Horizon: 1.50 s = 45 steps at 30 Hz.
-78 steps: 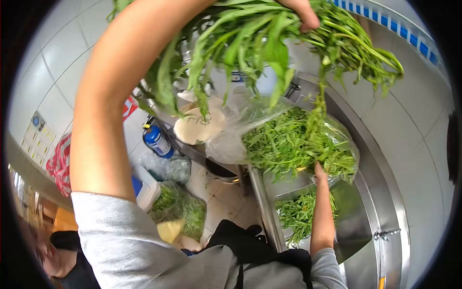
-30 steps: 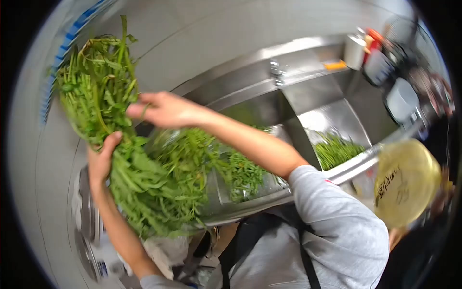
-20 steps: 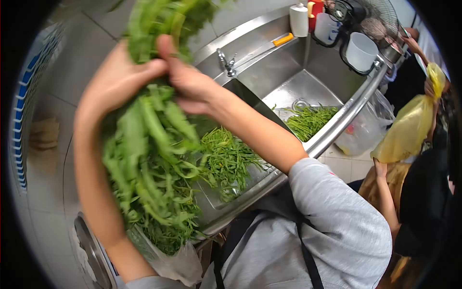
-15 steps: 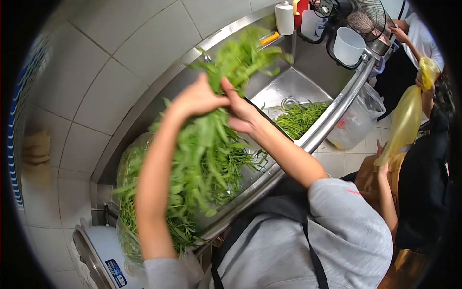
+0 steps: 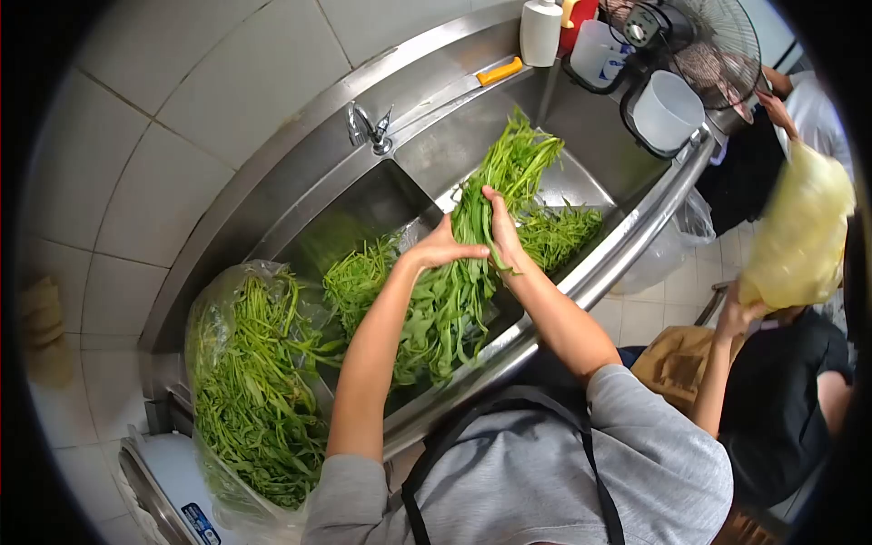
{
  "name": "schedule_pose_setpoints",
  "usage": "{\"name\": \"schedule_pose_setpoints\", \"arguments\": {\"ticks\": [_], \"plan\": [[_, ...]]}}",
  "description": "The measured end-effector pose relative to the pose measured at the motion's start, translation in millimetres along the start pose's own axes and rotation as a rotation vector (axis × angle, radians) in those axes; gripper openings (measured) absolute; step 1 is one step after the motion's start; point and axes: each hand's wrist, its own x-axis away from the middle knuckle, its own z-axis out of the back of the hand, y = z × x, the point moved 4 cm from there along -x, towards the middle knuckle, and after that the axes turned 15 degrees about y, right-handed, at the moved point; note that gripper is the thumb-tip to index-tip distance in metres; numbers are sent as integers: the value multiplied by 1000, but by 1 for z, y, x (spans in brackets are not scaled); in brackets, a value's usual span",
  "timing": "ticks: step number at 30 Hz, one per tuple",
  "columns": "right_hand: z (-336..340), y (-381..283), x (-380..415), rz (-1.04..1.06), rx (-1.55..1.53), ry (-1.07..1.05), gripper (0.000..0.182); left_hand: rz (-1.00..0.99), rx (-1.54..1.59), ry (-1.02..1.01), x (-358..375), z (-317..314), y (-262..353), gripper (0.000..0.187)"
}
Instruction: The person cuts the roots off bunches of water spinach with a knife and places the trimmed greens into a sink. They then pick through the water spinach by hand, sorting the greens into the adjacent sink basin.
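Observation:
A bunch of long-stemmed leafy greens, like water spinach (image 5: 472,218), lies across both my hands above the divider of the double sink (image 5: 590,186). My left hand (image 5: 442,247) closes on it from the left, thumb across the stems. On the other side my right hand (image 5: 502,229) wraps it, thumb up. The stem ends point to the far basin and the leaves hang over the near one. More greens (image 5: 359,282) fill the near basin, and a cut-looking pile (image 5: 563,232) sits in the far basin. Left of the sink, a clear plastic bag (image 5: 202,363) bulges with the same greens.
A yellow-handled knife (image 5: 500,72) rests on the back ledge near the faucet (image 5: 372,132). White bottle (image 5: 541,34), plastic containers (image 5: 668,100) and a fan (image 5: 713,41) stand at the far end. At right, a co-worker (image 5: 781,400) holds a yellowish bag (image 5: 799,227).
My hands have come down and to the right with the bunch, which now reaches toward the far basin. The view has shifted, uncovering the faucet and plastic bag. The co-worker's yellowish bag has spread out.

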Motion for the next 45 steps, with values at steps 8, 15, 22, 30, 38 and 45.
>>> {"name": "schedule_pose_setpoints", "arguments": {"ticks": [8, 15, 22, 30, 38, 45], "plan": [[-12, -164, -67, 176, 1728, -252, 53, 415, 399, 95, -42, -2, -49, 57], [-102, -212, -273, 1785, 2204, -62, 74, 745, 670, 159, -23, 4, -46, 37], [-112, -202, -304, 1738, 2371, -263, 38, 435, 322, -67, -65, -34, -34, 66], [-88, -273, -188, 1120, 2371, -442, 31, 446, -583, -257, -89, -111, -27, 79], [-80, -305, -67, 511, 2576, -502, 34, 531, -600, -553, -83, -189, -73, 71], [17, -221, -74, 131, 2823, -723, 40, 627, -587, -337, -64, -178, -63, 77]]}}
